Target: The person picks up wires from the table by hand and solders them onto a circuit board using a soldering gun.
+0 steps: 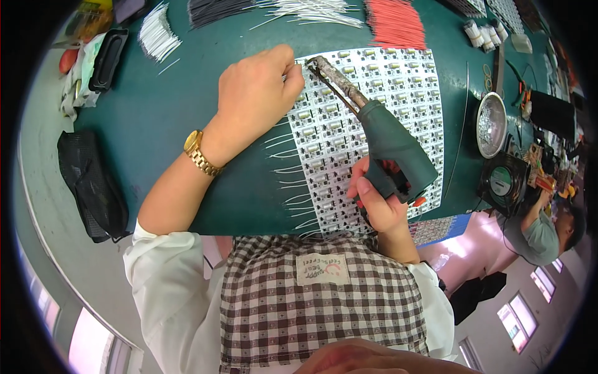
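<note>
A white panel of small circuit boards (411, 124) lies on the green table, with rows of components across it. Thin white wires (288, 169) stick out from its left edge. My right hand (381, 209) grips a dark green soldering gun (402, 146) by its handle, from the near side. Its scorched metal tip reaches the panel's far left corner. Right beside that tip, my left hand (260, 81) is closed in a pinch at the same corner; whatever its fingers hold is hidden. A gold watch (200, 153) sits on my left wrist.
Along the far side lie bundles of white wires (159, 34), black wires (218, 9) and red wires (393, 22). To the right stand a metal bowl (491, 124) and a black fan (503, 181). A black mesh pouch (92, 187) rests at left. Another person (539, 227) sits far right.
</note>
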`<state>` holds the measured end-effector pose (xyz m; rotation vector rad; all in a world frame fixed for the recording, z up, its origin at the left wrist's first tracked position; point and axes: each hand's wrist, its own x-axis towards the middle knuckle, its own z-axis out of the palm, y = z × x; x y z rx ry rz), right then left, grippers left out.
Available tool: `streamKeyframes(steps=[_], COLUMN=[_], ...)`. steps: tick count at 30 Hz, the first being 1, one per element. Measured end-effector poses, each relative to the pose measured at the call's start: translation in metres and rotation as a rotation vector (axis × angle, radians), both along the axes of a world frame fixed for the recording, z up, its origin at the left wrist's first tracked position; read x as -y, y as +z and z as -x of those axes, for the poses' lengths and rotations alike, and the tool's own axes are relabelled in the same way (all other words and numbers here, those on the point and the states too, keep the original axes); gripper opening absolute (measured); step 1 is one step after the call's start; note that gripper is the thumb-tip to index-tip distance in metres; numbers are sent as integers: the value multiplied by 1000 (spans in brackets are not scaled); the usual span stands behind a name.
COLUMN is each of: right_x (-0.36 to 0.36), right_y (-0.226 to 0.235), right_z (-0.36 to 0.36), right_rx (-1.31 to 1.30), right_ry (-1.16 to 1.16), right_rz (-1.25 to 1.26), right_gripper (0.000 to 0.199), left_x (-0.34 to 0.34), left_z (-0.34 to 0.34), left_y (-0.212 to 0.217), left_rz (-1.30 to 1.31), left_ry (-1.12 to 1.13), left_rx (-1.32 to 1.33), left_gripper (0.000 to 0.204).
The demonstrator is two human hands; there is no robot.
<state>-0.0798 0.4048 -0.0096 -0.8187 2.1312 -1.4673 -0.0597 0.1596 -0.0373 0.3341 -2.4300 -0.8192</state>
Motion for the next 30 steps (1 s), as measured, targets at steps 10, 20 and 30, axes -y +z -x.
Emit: streamKeyframes(steps=[10, 20, 30], right_x=[3, -9, -8], right_y=[7, 8, 9], right_z=[1, -6, -7], right_rx=[242, 199, 183], right_ry=[-164, -149, 40], right_rz=[427, 396, 313], right_gripper=[51, 52, 40], left_x=[-1, 33, 8], left_z=[0, -8, -5], left_y=[0, 21, 3], left_rz=[-12, -251, -161], left_ry=[1, -13, -103], left_rx=[35, 41, 111], left_gripper=[15, 23, 21])
